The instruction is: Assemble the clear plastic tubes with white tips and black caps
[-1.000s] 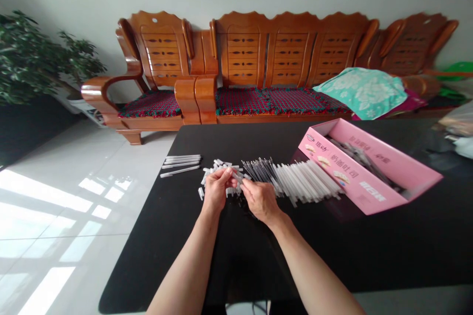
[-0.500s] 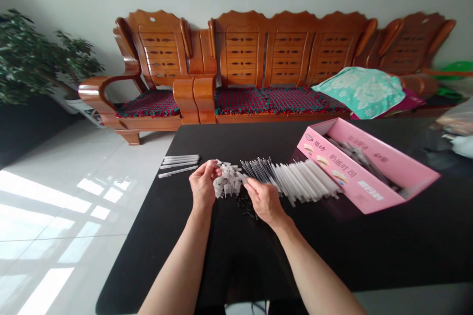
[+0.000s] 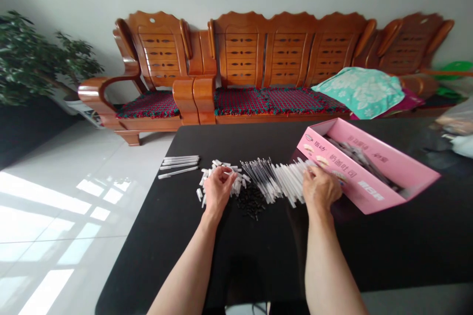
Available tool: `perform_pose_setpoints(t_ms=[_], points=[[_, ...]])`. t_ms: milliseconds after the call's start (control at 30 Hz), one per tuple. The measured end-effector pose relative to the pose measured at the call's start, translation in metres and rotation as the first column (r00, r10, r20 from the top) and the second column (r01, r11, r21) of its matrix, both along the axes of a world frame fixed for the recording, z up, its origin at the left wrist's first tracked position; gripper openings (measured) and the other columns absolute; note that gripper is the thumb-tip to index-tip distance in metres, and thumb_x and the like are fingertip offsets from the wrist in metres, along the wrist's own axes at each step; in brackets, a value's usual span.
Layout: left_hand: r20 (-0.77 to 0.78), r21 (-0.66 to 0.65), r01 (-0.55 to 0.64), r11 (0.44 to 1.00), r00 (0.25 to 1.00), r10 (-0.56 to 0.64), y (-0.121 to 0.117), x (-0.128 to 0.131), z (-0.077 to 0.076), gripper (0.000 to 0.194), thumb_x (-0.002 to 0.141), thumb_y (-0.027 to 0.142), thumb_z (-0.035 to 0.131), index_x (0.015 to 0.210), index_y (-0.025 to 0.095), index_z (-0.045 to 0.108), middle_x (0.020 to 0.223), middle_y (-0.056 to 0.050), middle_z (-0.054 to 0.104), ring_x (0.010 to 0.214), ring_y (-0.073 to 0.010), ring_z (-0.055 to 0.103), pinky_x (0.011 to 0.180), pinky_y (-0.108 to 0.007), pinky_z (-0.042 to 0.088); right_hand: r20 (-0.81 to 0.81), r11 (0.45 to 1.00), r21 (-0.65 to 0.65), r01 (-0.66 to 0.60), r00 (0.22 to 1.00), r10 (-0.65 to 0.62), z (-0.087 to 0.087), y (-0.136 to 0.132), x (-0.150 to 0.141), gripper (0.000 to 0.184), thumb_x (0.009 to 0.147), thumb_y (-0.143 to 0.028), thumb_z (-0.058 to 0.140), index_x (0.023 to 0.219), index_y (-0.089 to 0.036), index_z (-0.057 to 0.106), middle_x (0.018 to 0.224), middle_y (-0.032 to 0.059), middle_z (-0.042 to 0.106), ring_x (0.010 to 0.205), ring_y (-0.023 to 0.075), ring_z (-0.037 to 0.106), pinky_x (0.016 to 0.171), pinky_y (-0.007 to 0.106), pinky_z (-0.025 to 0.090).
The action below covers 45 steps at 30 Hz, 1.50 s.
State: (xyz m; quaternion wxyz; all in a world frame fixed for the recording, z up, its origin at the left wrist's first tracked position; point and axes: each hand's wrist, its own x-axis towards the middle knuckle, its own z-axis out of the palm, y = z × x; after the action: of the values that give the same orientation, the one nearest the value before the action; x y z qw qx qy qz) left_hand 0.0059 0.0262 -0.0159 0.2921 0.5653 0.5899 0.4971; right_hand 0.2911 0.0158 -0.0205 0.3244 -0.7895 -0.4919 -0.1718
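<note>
My left hand point(image 3: 217, 191) is over a heap of white pen caps point(image 3: 242, 181), its fingers curled and a white cap showing between thumb and fingertips. My right hand point(image 3: 322, 188) reaches to the far right of a row of translucent white pen barrels point(image 3: 290, 182), fingers closed at a barrel there and partly hiding it. Between the caps and the barrels lie thin dark-tipped refills point(image 3: 258, 172) in a row. Small black plugs point(image 3: 251, 202) are scattered below the caps. Several assembled-looking white pens point(image 3: 180, 161) lie at the left.
A pink cardboard box point(image 3: 364, 184) with grey-white items inside stands at the right, close to my right hand. All this rests on a black table point(image 3: 258, 261). Beyond it are wooden sofas point(image 3: 242, 49) and a plant point(image 3: 74, 56); plastic bags point(image 3: 461, 128) lie far right.
My right hand has moved right, from the caps to the barrels. My left hand has shifted a little right and down over the caps, uncovering others on the left.
</note>
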Motion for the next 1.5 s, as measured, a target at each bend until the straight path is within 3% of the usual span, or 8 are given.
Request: perform_pose_setpoints(t_ms=[200,433,600,800,967,1200,1400,1500], points=[[-0.106,0.032,0.085,0.996,0.991,-0.081,-0.001,0.012,-0.002,0.015,0.078,0.034,0.072,0.084,0.021,0.068,0.055,0.004,0.06,0.05,-0.0139,0.053,0.056,-0.026,0.038,0.122,0.999,0.039,-0.012,0.993,0.007,-0.003,0.001,0.009,0.018,0.078,-0.025,0.063,0.081,-0.014,0.077,0.074,0.0139,0.072,0.072,0.027,0.056,0.07,0.037,0.036],[-0.002,0.087,0.094,0.992,0.996,-0.094,0.001,0.01,-0.008,0.014,0.076,0.033,0.076,0.086,0.023,0.072,0.055,0.004,0.06,0.05,-0.0145,0.052,0.058,-0.026,0.036,0.082,0.967,0.189,-0.171,0.984,0.158,-0.003,0.005,-0.031,0.021,0.087,-0.025,0.056,0.081,-0.015,0.073,0.074,0.0117,0.07,0.073,0.0252,0.056,0.071,0.035,0.037],[-0.177,0.167,-0.143,0.976,0.969,0.172,0.007,-0.018,-0.003,0.01,0.083,0.031,0.068,0.084,0.023,0.073,0.07,-0.001,0.067,0.062,-0.0169,0.059,0.066,-0.028,0.042,0.084,0.92,0.131,-0.37,0.929,0.361,-0.009,0.002,-0.066,0.023,0.093,-0.024,0.052,0.083,-0.016,0.072,0.075,0.01,0.07,0.074,0.0231,0.057,0.072,0.033,0.038],[-0.361,0.251,-0.444,0.86,0.782,0.509,0.021,-0.087,-0.015,0.027,0.085,0.016,0.053,0.101,0.021,0.074,0.111,-0.01,0.069,0.104,-0.028,0.062,0.092,-0.038,0.044,0.041,0.913,0.129,-0.387,0.922,0.385,-0.014,0.002,-0.071,0.024,0.092,-0.024,0.052,0.084,-0.015,0.072,0.077,0.0102,0.072,0.075,0.0232,0.058,0.071,0.032,0.038],[-0.518,0.154,-0.434,0.887,0.729,0.447,0.03,-0.109,-0.034,0.031,0.081,0.014,0.055,0.105,0.019,0.074,0.115,-0.013,0.07,0.111,-0.0323,0.059,0.105,-0.048,0.034,0.027,0.918,0.109,-0.382,0.924,0.381,-0.017,0.002,-0.07,0.026,0.093,-0.026,0.051,0.084,-0.016,0.073,0.076,0.0101,0.071,0.074,0.0237,0.058,0.068,0.032,0.037],[-0.601,0.122,-0.467,0.876,0.667,0.44,0.03,-0.111,-0.04,0.013,0.078,0.025,0.066,0.086,0.022,0.076,0.088,-0.011,0.069,0.093,-0.0323,0.059,0.097,-0.05,0.036,0.011,0.917,0.107,-0.384,0.923,0.385,-0.014,0.001,-0.074,0.028,0.093,-0.028,0.05,0.081,-0.017,0.072,0.074,0.01,0.07,0.071,0.023,0.057,0.067,0.032,0.037],[-0.513,0.156,-0.504,0.85,0.694,0.505,0.026,-0.101,-0.024,0.011,0.084,0.024,0.062,0.085,0.022,0.073,0.09,-0.01,0.07,0.093,-0.0315,0.06,0.099,-0.049,0.035,-0.072,0.894,0.147,-0.424,0.897,0.437,-0.01,-0.001,-0.078,0.031,0.094,-0.033,0.05,0.083,-0.016,0.073,0.076,0.0111,0.071,0.073,0.0231,0.06,0.068,0.032,0.04],[-0.461,0.255,-0.319,0.913,0.789,0.405,0.017,-0.075,-0.009,0.015,0.091,0.028,0.057,0.093,0.023,0.071,0.097,-0.01,0.071,0.099,-0.0296,0.06,0.106,-0.047,0.031,-0.213,0.836,0.183,-0.518,0.809,0.548,-0.006,-0.003,-0.083,0.033,0.095,-0.038,0.049,0.087,-0.016,0.072,0.079,0.0112,0.072,0.071,0.022,0.062,0.068,0.031,0.043]])
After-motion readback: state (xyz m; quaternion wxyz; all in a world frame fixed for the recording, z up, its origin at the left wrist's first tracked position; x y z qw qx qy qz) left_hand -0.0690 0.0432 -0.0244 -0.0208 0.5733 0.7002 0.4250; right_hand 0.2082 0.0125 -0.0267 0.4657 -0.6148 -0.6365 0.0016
